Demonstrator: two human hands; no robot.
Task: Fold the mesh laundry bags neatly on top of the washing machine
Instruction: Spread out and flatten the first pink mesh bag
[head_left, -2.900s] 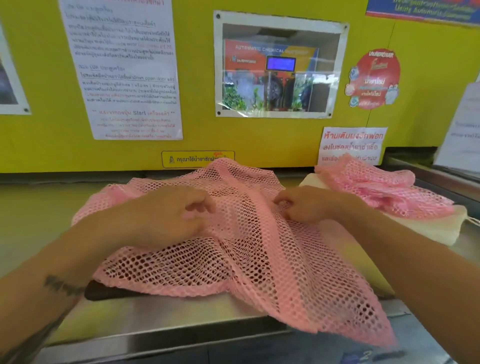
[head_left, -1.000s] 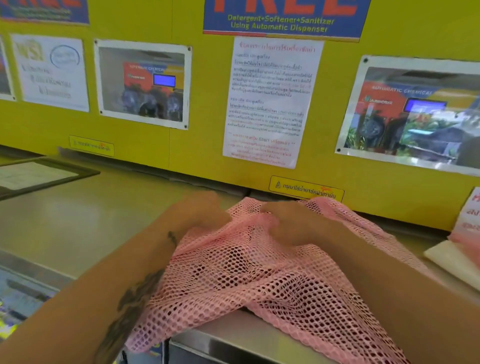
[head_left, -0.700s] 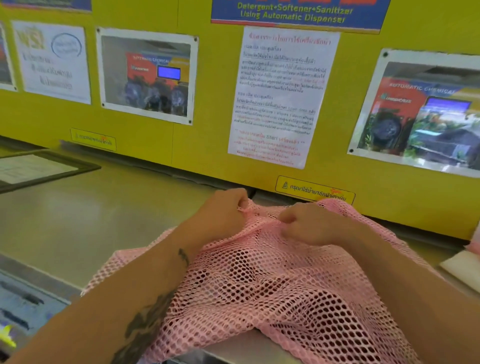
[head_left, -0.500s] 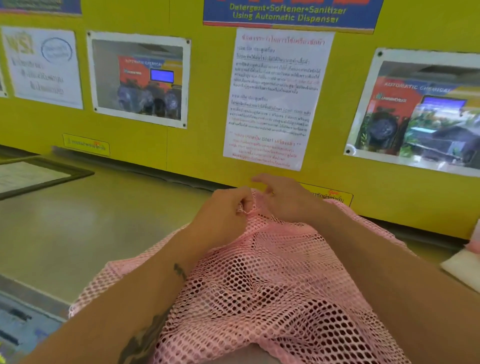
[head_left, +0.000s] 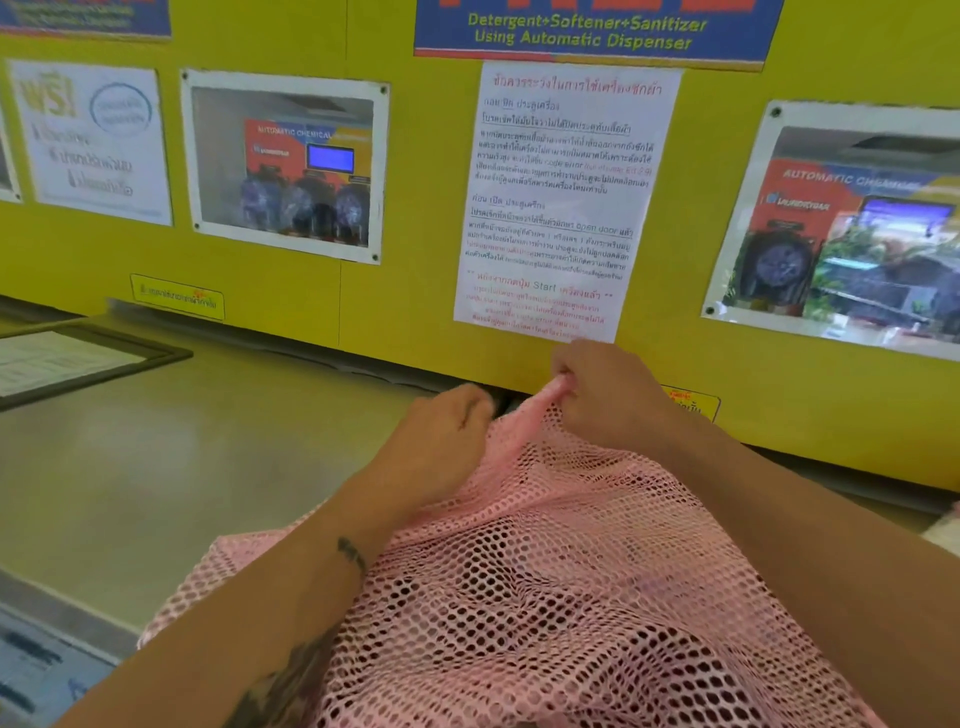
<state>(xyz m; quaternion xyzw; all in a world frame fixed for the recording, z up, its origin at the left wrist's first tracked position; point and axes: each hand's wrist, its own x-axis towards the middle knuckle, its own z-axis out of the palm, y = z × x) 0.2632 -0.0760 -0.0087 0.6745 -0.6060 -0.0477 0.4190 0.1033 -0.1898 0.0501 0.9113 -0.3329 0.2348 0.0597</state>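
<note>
1. While the flat grey-green washing-machine top serves as the bench, the pink open-weave mesh laundry bag lies spread from the centre to 6 o'clock, loosely rumpled, its near part running out of view at the lower edge; I judge the fold barely begun, with no crisp crease showing.
2. At 12 o'clock of the bag, against the yellow wall panel, the right hand pinches the far edge between curled fingers and lifts it.
3. Just at 9 o'clock of that, the left hand is curled down into the mesh, apparently gripping it.
4. Left to do, by my reckoning: square the edges, fold, flatten.
</note>
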